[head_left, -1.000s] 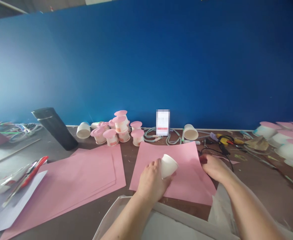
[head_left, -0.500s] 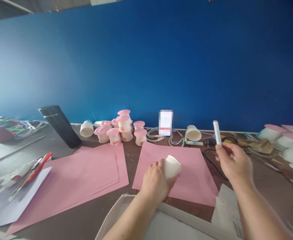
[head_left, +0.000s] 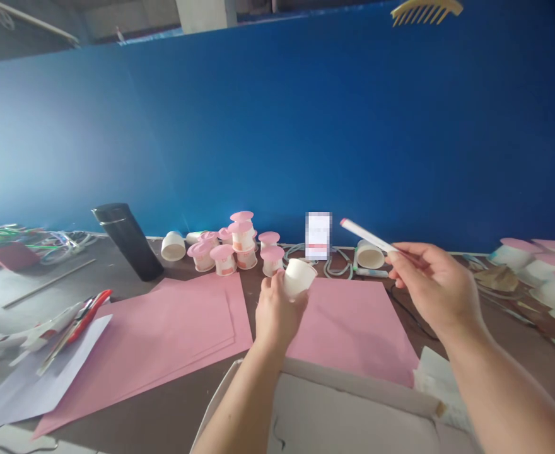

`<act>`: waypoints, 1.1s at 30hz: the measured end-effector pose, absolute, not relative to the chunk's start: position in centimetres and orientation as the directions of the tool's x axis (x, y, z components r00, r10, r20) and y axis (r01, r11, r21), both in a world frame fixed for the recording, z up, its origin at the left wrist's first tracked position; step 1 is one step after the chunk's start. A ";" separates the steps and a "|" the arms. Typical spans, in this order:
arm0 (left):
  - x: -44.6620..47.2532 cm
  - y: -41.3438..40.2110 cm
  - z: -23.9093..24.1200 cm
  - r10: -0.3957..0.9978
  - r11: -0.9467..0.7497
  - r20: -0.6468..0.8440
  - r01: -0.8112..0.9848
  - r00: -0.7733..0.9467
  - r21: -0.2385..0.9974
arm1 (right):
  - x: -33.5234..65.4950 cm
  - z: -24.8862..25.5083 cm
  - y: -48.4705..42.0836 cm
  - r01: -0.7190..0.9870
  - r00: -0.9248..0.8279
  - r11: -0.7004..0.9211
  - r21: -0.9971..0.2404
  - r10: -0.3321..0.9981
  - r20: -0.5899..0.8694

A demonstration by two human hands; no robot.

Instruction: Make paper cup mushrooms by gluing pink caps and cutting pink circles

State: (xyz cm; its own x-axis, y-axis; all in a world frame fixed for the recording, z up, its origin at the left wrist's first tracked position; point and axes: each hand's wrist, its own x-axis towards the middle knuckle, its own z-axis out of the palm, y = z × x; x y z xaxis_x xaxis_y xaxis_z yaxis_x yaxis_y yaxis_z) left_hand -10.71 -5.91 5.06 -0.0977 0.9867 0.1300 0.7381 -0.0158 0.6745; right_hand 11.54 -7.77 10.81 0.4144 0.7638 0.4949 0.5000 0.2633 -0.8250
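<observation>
White cardboard box (head_left: pixel 334 410) sits nearest me, cut off at the bottom. Above it, my left hand (head_left: pixel 274 313) has just lifted the little paper cup (head_left: pixel 297 277) off the pink sheet (head_left: pixel 353 325) and grips it midair. My right hand (head_left: pixel 436 287) pinches a marker (head_left: pixel 367 236), now tilted toward the cup. Can't tell if it's capped. Farther back, pink-lidded cups (head_left: pixel 239 249) cluster on the tabletop (head_left: pixel 173 391).

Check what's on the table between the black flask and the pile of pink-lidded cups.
Head view: one white paper cup lying on its side sits between the black flask and the pink-lidded cups; otherwise bare brown tabletop.
</observation>
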 end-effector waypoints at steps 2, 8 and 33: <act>-11.0 -5.6 4.8 0.993 0.023 0.075 0.781 -0.090 0.624 | 10.8 12.1 -7.6 0.491 0.430 0.290 -0.821 0.739 0.519; -9.7 -6.4 3.2 0.989 -0.098 -0.045 0.842 0.143 0.531 | 8.2 13.1 -6.3 0.260 0.491 0.492 -0.831 0.673 0.553; -10.5 -1.0 5.4 0.983 -0.047 0.161 0.737 -0.085 0.674 | 6.7 3.6 2.0 -0.658 0.511 0.211 -0.723 0.831 -0.222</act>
State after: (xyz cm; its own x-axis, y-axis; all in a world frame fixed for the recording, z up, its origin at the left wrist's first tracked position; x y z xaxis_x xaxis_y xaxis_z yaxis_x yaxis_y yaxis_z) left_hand -10.51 -1.01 5.38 -0.0847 0.9833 0.1612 0.7370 -0.0470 0.6743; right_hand 6.72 2.00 3.59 0.5107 0.8306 -0.2221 -0.6582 0.2115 -0.7226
